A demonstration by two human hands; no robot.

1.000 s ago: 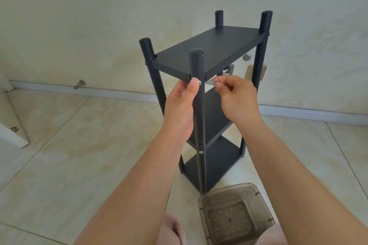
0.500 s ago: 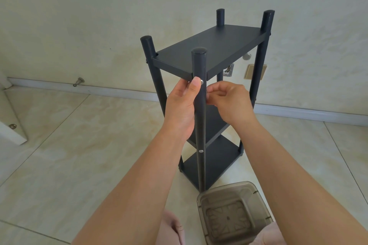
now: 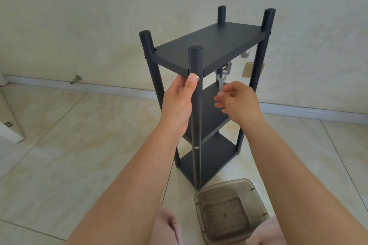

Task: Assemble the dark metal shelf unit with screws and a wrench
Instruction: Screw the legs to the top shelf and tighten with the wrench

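Nearest us a brown plastic bin [image 3: 229, 211] sits on the tiled floor [image 3: 79, 145]; beyond it stands the shelf unit [image 3: 209, 45]; our left hand [image 3: 179, 99] grips its near post, thumb beside a screw [image 3: 198, 78]; our right hand [image 3: 237, 99] pinches a wrench [image 3: 220, 83]

The dark metal shelf unit [image 3: 207, 45] stood upright on the tiled floor, three flat rectangular shelves fixed between four round posts with capped tops that rose above the top shelf. A silver screw [image 3: 198, 78] sat in the near post just under the top shelf, and a second screw head [image 3: 196, 147] showed lower on the same post, at the middle shelf. A further screw head [image 3: 144, 56] showed on the left post at top-shelf level. A flat silver wrench [image 3: 220, 83] stood roughly upright beside the near post, below the top shelf, blurred.
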